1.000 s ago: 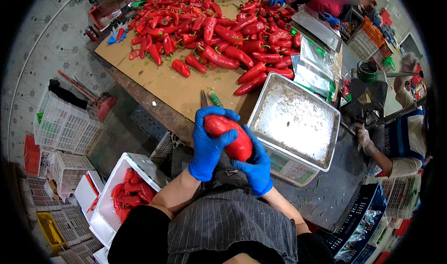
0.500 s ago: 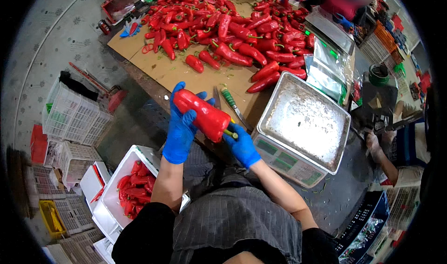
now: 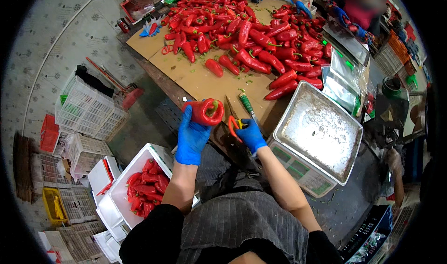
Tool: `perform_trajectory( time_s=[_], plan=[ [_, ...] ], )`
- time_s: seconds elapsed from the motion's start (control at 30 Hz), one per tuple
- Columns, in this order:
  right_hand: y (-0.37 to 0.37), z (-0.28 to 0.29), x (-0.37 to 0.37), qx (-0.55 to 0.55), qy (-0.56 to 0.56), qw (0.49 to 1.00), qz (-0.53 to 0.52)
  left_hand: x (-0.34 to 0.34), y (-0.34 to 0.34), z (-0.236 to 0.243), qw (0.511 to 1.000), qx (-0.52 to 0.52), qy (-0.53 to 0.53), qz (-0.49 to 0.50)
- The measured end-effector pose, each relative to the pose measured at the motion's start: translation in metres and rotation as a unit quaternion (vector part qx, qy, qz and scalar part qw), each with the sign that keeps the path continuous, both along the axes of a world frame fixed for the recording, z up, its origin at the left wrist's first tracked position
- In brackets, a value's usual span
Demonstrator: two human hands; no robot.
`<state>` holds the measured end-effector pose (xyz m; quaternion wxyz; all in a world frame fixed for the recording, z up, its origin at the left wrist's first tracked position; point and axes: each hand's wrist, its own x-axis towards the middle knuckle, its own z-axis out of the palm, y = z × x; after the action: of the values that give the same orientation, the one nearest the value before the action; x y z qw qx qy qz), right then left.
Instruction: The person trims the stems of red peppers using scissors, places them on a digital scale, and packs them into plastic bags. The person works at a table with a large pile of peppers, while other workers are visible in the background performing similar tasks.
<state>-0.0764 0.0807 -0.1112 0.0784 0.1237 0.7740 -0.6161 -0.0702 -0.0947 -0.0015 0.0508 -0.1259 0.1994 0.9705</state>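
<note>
My left hand (image 3: 192,140), in a blue glove, is wrapped round a large red pepper (image 3: 200,111), whose green stem end faces up toward me. In my gloved right hand (image 3: 251,135) are the orange and yellow handles of a pair of scissors (image 3: 233,127); their dark blades point away from me over the table edge. Just beyond that hand lies a knife with a green handle (image 3: 246,102). A big heap of red peppers (image 3: 223,29) covers the far part of the cardboard-topped table (image 3: 186,80).
Right of my hands stands a scale with a metal tray (image 3: 321,129), beside clear plastic bags (image 3: 342,84). A white foam box (image 3: 118,189) of red peppers is at my lower left, near stacked white crates (image 3: 88,105). Across the table show a co-worker's blue-gloved hands (image 3: 302,9).
My right hand has left the pepper's stem and taken hold of the scissors' handles. My left hand has turned the pepper so its stem end faces up. The view has shifted.
</note>
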Motion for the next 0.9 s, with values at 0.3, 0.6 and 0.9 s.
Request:
perform_trajectory(
  time_s=[0.3, 0.6, 0.9],
  plan=[
    [0.015, 0.061, 0.077, -0.254, -0.109, 0.961, 0.025, -0.003, -0.005, 0.001, 0.996, -0.036, 0.063, 0.050],
    [0.014, 0.076, 0.093, 0.086, 0.159, 0.977, 0.115, 0.000, 0.007, 0.027, 0.973, -0.138, 0.103, 0.151],
    [0.003, 0.059, 0.078, -0.209, -0.013, 0.975, 0.079, 0.006, 0.018, 0.043, 0.922, -0.285, 0.142, 0.220]
  ],
)
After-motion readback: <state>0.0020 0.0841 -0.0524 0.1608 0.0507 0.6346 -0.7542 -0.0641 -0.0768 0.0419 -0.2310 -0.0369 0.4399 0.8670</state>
